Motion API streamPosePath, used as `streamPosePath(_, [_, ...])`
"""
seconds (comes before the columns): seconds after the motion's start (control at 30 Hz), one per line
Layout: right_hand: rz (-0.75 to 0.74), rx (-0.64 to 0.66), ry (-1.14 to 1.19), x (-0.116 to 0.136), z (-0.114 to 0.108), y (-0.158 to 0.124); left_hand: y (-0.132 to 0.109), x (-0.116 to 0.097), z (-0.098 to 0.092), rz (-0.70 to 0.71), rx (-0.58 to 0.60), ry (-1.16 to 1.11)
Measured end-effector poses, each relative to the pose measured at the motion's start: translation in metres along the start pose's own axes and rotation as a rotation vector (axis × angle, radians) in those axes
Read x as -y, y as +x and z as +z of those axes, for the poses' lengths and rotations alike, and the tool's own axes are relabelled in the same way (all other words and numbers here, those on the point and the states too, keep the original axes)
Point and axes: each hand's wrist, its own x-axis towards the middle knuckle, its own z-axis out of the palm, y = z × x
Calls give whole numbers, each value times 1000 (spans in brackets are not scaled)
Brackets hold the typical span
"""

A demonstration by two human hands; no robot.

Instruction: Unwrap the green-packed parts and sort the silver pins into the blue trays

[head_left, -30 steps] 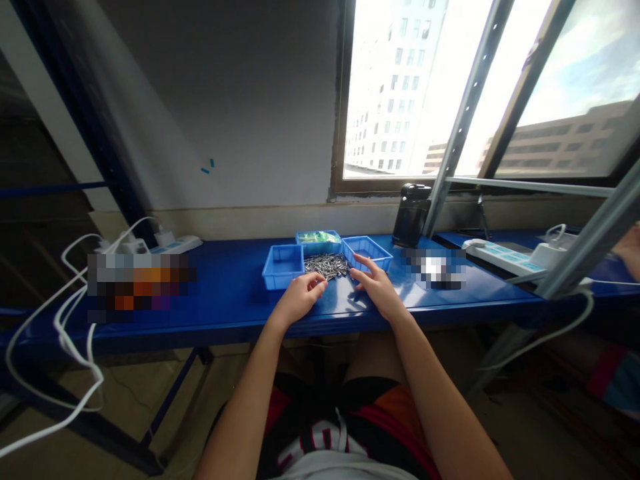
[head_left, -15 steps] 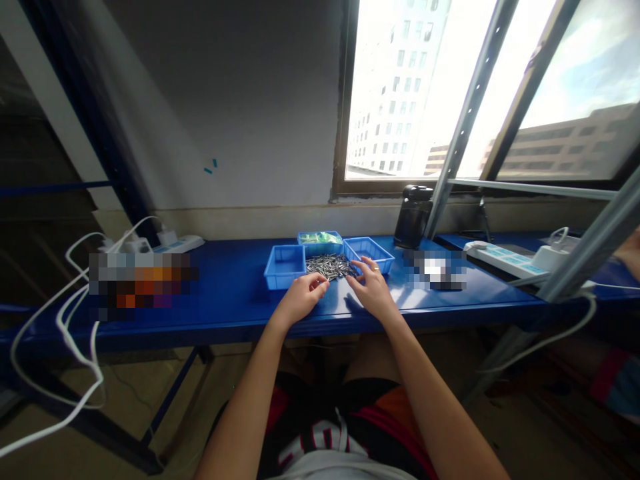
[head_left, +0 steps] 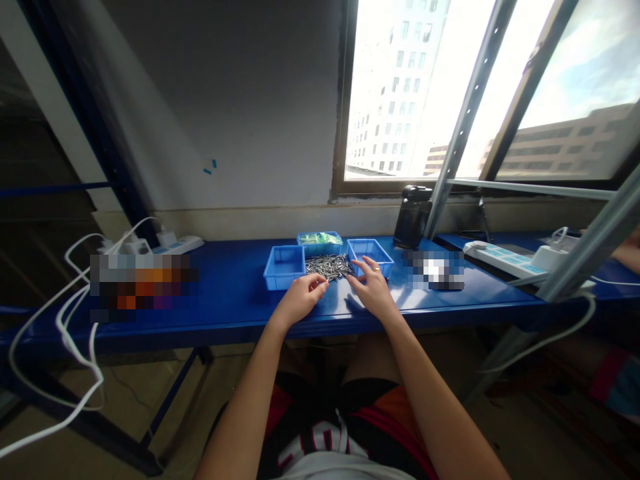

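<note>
A pile of small, shiny metal pieces, screw-like but too small to name surely point(head_left: 327, 267), lies on the blue table between blue plastic trays. My left hand point(head_left: 301, 295) is at the pile's near left edge, thumb and fingers pinched together; what they hold, if anything, is too small to make out. At the near right side of the pile, my right hand point(head_left: 373, 288) has its fingers spread, with a ring on one. Its fingertips overlap the right blue tray point(head_left: 383, 267) in view; whether they touch it I cannot tell. A left blue tray point(head_left: 285, 282) stands beside my left hand.
Behind the pile, a back blue tray point(head_left: 320, 251) holds green-and-clear plastic packaging. A black container point(head_left: 413, 217) stands by the window. Power strips point(head_left: 505, 261) and white cables lie at both sides. A metal post rises at right, with another person's arm point(head_left: 627, 253) beyond.
The right blue tray has turned slightly and now sits straighter, its left side a little further right. Both my hands stay in nearly the same place.
</note>
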Motion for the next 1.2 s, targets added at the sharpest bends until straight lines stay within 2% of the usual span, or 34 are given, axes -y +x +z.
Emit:
streamPosePath(0.13, [5,31,-12,0,0,0,0,0,0,12,-5,0])
streamPosePath(0.43, [-21,3,-22,0,-1,0,0,0,0,13,-5,-3])
streamPosePath(1.2, [-24,20,169,5,-9,1,1,3,0,15,1,6])
